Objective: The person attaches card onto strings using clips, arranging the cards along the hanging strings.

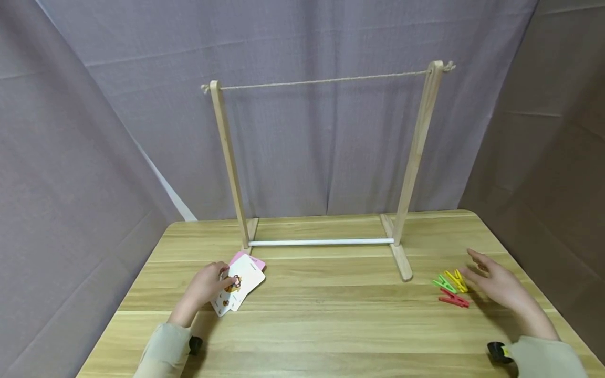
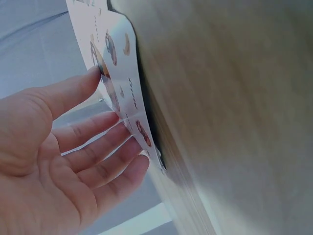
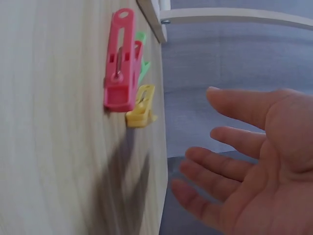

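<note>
On the left of the table lies a fanned stack of picture cards [image 1: 249, 276], a white one with a cartoon animal on top and a pink one [image 1: 258, 263] sticking out behind. My left hand [image 1: 206, 286] is at their left side, thumb over the top card's face and loosely bent fingertips right at the edge in the left wrist view. At the right, my right hand [image 1: 501, 285] hovers with fingers spread, holding nothing, beside three clothespins: yellow [image 1: 456, 281], green [image 1: 444, 284] and red [image 1: 454, 298]. The red clothespin [image 3: 120, 63] appears nearest in the right wrist view.
A wooden frame stands at the back of the table, with two uprights [image 1: 230, 163], a rope [image 1: 326, 81] tied between their tops and a white bar [image 1: 321, 242] low down. Its right foot [image 1: 402, 262] reaches forward near the clothespins. Grey curtains [image 1: 326, 147] surround the wood-grain table [image 1: 331, 325].
</note>
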Tool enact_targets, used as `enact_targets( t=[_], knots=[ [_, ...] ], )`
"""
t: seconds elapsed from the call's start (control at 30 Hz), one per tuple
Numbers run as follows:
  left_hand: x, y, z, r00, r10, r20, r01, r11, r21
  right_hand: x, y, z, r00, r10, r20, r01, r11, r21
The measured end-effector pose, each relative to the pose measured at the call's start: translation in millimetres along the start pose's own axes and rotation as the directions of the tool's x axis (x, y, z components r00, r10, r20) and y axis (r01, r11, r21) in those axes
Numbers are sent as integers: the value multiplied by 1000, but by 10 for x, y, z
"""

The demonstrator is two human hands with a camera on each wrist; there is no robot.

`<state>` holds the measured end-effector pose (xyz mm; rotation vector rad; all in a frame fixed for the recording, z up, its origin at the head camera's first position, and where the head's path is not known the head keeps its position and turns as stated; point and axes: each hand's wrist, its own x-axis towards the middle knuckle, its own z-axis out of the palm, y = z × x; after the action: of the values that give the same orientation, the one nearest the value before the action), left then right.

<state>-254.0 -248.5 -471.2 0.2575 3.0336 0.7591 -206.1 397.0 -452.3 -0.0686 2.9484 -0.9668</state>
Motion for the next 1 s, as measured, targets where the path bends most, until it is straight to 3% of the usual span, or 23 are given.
enact_targets(
  t=[0.37,1.0],
  knots=[
    [21,-23,-16,1000,-5,-26,6,1000,6,95,160,45,1000,2,4,-2,999,-40],
    [39,-40,-38,997,-53,-48,49,995,-83,242,247,69,997,66,38,-65,997,-42]
  ],
)
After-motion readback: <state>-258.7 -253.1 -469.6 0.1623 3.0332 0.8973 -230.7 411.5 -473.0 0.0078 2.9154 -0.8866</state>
